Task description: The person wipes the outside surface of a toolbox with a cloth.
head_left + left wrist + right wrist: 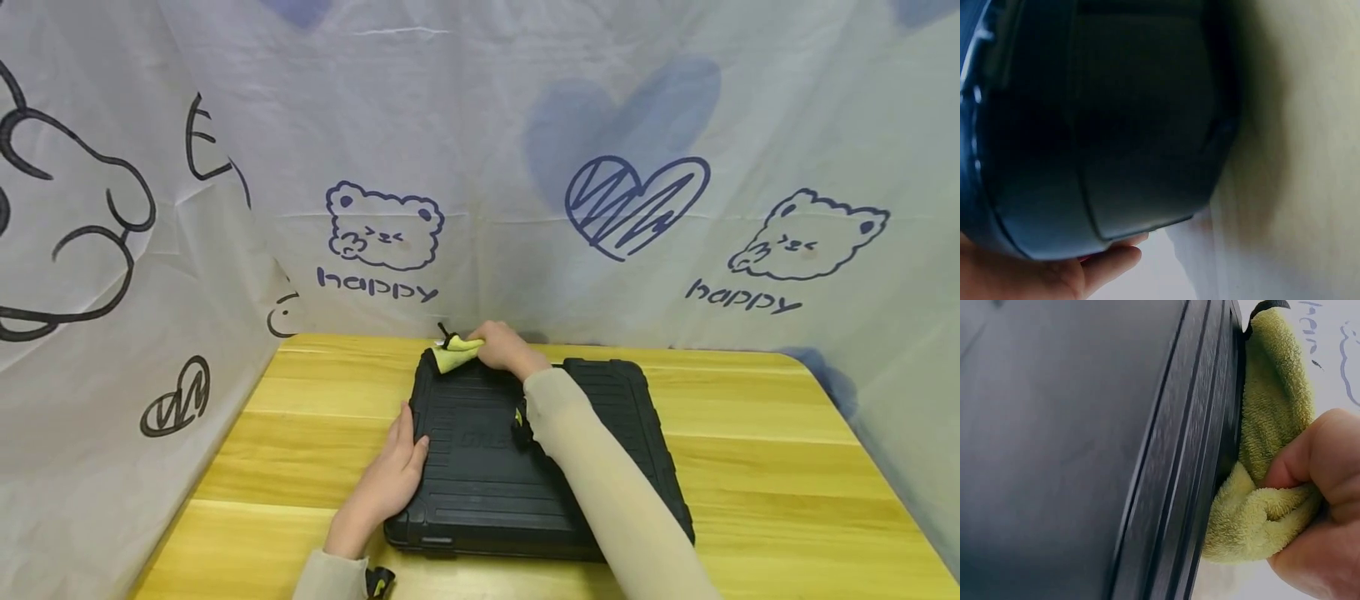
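A black hard plastic case [480, 475] with ribbed bands lies flat on the wooden table. Along its left side rests my left hand [390, 475], fingers extended and pressed to the edge. In the left wrist view that hand [1047, 275] shows below the dark case wall [1116, 137]. My right hand [506, 346] reaches across the lid and grips a yellow-green towelling cloth [453, 356] at the far left corner. The right wrist view has the bunched cloth [1260, 519] between thumb and fingers, against the ribbed edge of the case [1172, 425].
The yellow wood-grain table [757, 467] extends on both sides of the case. Behind it hangs a pale curtain [495, 167] printed with bears and hearts, which also covers the left and right sides. Dark bands [381, 582] sit at both wrists.
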The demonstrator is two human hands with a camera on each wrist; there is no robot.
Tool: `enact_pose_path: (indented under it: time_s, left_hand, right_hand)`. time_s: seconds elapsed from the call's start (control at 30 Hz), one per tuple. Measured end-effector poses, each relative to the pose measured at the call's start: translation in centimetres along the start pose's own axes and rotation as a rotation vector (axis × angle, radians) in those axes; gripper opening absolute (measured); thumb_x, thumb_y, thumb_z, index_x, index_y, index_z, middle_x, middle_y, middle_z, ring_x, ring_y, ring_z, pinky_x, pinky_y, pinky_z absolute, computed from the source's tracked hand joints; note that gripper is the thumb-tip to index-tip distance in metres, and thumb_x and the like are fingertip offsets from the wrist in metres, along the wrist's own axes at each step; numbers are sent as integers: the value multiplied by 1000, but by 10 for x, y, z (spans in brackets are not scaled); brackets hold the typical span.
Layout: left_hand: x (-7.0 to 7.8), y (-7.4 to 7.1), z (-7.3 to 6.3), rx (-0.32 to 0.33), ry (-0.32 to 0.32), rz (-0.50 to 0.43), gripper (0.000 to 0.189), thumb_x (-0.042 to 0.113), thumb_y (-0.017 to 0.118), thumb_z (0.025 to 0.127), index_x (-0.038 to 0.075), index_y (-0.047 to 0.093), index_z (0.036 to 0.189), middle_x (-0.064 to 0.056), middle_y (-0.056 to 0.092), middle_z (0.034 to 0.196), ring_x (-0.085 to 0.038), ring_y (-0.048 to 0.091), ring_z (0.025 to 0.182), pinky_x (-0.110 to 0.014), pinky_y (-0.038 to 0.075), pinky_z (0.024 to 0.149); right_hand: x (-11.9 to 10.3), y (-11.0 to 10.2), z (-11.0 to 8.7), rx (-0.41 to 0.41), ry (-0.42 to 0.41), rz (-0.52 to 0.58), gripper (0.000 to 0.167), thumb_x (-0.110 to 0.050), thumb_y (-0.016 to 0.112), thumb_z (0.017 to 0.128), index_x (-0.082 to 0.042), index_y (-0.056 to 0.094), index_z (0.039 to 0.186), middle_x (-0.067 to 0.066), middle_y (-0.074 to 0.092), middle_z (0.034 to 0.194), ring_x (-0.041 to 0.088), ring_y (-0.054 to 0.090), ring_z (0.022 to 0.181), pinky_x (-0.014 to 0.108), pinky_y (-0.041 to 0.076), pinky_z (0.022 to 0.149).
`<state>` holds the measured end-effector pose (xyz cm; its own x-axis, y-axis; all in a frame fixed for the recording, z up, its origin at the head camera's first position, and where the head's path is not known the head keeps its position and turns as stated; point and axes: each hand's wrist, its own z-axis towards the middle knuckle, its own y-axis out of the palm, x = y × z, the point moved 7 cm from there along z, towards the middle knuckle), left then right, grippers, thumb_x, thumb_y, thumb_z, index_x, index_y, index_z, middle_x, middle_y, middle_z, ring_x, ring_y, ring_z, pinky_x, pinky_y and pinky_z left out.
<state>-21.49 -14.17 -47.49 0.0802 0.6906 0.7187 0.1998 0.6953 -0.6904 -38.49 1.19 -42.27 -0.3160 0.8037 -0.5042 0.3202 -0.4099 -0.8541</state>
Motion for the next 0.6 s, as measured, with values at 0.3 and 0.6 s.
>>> enact_pose_path:
  time_s: [0.3, 0.6]
  left_hand:
    - [0, 1, 1, 7, 9, 8, 67, 30, 30, 110, 0, -7, 157, -21, -1, 164, -38, 11, 149, -57, 22, 115]
    - [-1, 1, 0, 5, 2, 12, 67, 30, 29, 110, 2, -10, 157, -21, -2, 164, -37, 11, 149, -57, 24, 114]
  right_hand:
    - [16, -12, -8, 14, -20, -45, 51, 8, 45, 88, -8, 66, 131, 12, 61, 134, 26, 54, 124, 33, 43, 95]
    - [39, -30, -23, -26, -35, -69, 38, 10, 47, 87, -2, 76, 108, 16, 69, 110, 20, 41, 72, 29, 36, 67]
